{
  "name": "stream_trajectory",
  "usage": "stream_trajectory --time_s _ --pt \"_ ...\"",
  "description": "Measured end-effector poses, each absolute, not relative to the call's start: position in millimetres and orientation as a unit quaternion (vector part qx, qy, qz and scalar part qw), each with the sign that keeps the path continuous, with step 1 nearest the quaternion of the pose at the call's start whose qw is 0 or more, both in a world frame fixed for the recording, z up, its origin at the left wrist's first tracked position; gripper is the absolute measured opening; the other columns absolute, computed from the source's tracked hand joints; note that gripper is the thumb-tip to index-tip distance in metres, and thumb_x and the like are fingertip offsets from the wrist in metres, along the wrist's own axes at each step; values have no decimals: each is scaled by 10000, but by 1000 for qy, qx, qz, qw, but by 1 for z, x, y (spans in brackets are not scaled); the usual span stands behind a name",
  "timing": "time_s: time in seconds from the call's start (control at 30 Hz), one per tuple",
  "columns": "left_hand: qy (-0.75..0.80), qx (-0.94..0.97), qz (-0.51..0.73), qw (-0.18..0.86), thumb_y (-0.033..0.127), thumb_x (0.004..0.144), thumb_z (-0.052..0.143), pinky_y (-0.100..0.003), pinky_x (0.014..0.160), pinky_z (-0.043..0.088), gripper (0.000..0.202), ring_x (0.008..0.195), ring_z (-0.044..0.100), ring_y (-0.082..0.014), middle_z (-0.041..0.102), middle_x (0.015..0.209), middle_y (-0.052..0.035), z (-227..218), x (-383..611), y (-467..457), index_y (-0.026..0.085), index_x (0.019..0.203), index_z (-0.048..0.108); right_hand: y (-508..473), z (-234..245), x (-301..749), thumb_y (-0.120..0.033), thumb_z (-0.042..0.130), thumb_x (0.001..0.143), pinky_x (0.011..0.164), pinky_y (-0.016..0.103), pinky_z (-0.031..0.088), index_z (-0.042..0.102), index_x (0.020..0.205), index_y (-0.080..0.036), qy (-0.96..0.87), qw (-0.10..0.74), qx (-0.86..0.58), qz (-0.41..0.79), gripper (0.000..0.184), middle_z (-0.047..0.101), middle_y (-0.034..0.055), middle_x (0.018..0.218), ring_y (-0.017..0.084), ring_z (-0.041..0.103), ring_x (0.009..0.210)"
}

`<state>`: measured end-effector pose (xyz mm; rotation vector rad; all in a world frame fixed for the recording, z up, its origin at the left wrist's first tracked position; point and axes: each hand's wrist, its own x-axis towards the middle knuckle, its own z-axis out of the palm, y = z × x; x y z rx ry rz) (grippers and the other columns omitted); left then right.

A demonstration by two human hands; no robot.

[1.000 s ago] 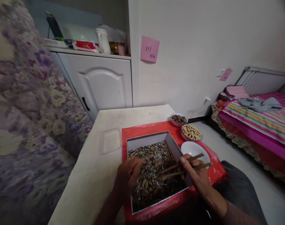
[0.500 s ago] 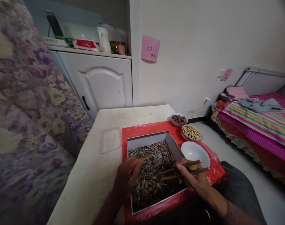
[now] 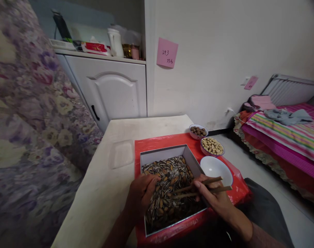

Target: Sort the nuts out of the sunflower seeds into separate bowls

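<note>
A shallow grey-white box (image 3: 157, 155) holds striped sunflower seeds (image 3: 178, 166) with brown almond-like nuts among them. My left hand (image 3: 141, 193) is closed over the box's left wall, thumb on the near side. In my right hand (image 3: 216, 199), above the box's right wall, is a pair of wooden chopsticks (image 3: 225, 188). Their tips point left, down into the seeds, a little apart. I cannot make out whether anything is between the tips. An empty white bowl (image 3: 211, 165) stands just beyond my right hand.
Under the box lies a red plastic sheet (image 3: 152, 140) on a pale-covered table (image 3: 95, 193). Along the right edge stand a bowl of peanuts in shells (image 3: 212, 146) and a bowl of round brown nuts (image 3: 198, 131). A clear tray (image 3: 123, 154) lies left. A bed (image 3: 283, 132) is farther right.
The chopstick tips have shifted slightly left in the seeds. Both hands hold nearly the same positions, and the view has turned very slightly.
</note>
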<state>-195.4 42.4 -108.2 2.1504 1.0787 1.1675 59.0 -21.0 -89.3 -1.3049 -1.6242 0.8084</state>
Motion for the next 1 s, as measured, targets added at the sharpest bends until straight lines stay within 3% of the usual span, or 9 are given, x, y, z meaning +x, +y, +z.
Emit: stream_trajectory --time_s 0.27,0.47,0.67,0.77,1.0 --pt "388 783 423 238 305 959 439 -269 704 475 301 751 646 -165 726 819 -34 -112 -197 43 191 898 711 -25 -85 61 -467 497 961 538 247 487 622 747 -184 -604 481 -536 340 376 626 0 555 150 625 506" --pt "384 782 431 234 302 953 452 -254 689 482 288 742 652 -161 719 806 -35 -116 -199 44 186 896 709 -34 -87 83 -487 539 934 532 269 520 646 813 -182 -546 546 -534 344 345 672 31 725 160 641 535" --pt "379 783 436 230 300 942 469 -230 717 492 266 780 672 -157 730 836 -20 -114 -200 48 206 910 716 -53 -68 141 -440 565 937 610 301 542 684 868 -201 -454 659 -549 240 276 709 39 730 169 647 547" --pt "376 784 438 229 316 942 470 -225 719 498 276 795 682 -165 733 840 -24 -115 -200 50 203 906 719 -65 -65 173 -437 608 911 579 296 542 693 885 -202 -410 694 -564 181 251 728 55 757 189 677 587" --pt "388 782 430 230 334 945 464 -236 739 510 296 820 689 -177 740 859 -35 -116 -200 49 196 910 724 -76 -82 206 -475 654 864 545 324 560 698 914 -181 -392 675 -607 148 301 732 83 792 217 693 594"
